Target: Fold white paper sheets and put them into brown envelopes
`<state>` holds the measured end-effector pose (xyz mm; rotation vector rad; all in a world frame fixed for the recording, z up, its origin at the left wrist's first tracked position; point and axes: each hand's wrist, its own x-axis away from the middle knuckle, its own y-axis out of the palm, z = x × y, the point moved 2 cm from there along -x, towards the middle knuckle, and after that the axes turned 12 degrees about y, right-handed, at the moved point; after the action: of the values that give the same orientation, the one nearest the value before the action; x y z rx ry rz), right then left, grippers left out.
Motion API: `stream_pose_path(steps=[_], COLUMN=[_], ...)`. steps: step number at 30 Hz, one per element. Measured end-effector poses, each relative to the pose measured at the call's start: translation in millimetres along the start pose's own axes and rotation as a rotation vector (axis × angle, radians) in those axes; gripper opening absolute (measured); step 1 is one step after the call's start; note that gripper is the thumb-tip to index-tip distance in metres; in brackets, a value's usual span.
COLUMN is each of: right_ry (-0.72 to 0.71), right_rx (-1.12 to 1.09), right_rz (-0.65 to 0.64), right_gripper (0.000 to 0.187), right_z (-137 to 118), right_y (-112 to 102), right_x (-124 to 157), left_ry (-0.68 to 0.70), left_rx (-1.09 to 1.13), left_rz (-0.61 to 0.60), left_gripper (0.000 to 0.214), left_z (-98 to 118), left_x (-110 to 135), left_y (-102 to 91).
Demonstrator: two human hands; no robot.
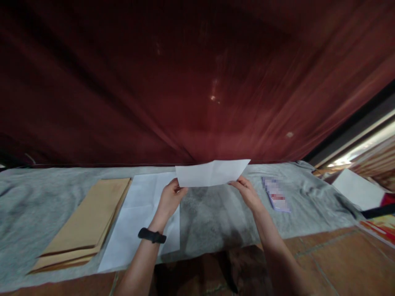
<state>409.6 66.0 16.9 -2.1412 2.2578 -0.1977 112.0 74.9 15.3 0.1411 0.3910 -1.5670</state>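
Note:
I hold a folded white sheet of paper up above a grey cloth, its creases showing. My left hand, with a black band on the wrist, pinches the sheet's lower left corner. My right hand pinches its lower right edge. Both hands are closed on the paper. Under my left forearm lies a stack of flat white sheets.
A pile of brown envelopes lies left of the white sheets. A small printed booklet rests right of my right hand. A dark red curtain hangs behind. More white paper sits at far right. Reddish floor tiles lie in front.

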Motion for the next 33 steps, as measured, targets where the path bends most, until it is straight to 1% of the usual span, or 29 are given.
stream_pose_path(steps=[2, 3, 5, 8, 10, 13, 17, 19, 21, 25, 27, 29, 31, 33], right_ry=[0.053, 0.075, 0.117, 0.18, 0.218, 0.26, 0.298, 0.307, 0.298, 0.252, 0.257, 0.291, 0.308, 0.266], right_rx=[0.066, 0.1, 0.164, 0.216, 0.224, 0.209, 0.162, 0.16, 0.175, 0.186, 0.2, 0.237, 0.314, 0.44], right_rz=[-0.048, -0.063, -0.091, -0.133, -0.155, -0.156, -0.028, 0.029, 0.07, 0.124, 0.137, 0.142, 0.14, 0.127], right_gripper=[0.031, 0.032, 0.036, 0.039, 0.038, 0.032, 0.023, 0.021, 0.02, 0.019, 0.026, 0.039, 0.048, 0.052], right_z=[8, 12, 19, 29, 36, 46, 60, 66, 70, 76, 79, 83, 86, 87], right_y=[-3, -5, -10, -18, -23, -27, -27, -27, -26, -24, -23, -21, -20, -19], right_x=[2, 4, 8, 17, 23, 27, 25, 22, 21, 22, 23, 23, 23, 24], left_ry=[-0.116, -0.169, -0.244, -0.289, -0.304, -0.34, -0.402, -0.413, -0.422, -0.42, -0.397, -0.366, -0.341, -0.317], left_rx=[0.013, 0.023, 0.065, 0.153, 0.194, 0.19, 0.139, 0.136, 0.133, 0.06, -0.023, -0.115, -0.199, -0.272], left_rz=[-0.119, -0.155, -0.197, -0.225, -0.216, -0.142, -0.009, 0.037, 0.055, 0.02, -0.016, -0.063, -0.116, -0.149], left_gripper=[0.035, 0.039, 0.048, 0.053, 0.055, 0.057, 0.049, 0.046, 0.045, 0.048, 0.049, 0.049, 0.048, 0.048], left_z=[-6, -9, -10, -6, -4, -8, -21, -27, -34, -42, -44, -44, -44, -43], left_x=[7, 11, 18, 30, 38, 47, 51, 49, 46, 42, 42, 44, 46, 49], left_y=[5.7, 7.4, 9.9, 13.2, 15.0, 15.7, 16.4, 18.4, 21.3, 25.0, 24.5, 23.2, 22.1, 21.0])
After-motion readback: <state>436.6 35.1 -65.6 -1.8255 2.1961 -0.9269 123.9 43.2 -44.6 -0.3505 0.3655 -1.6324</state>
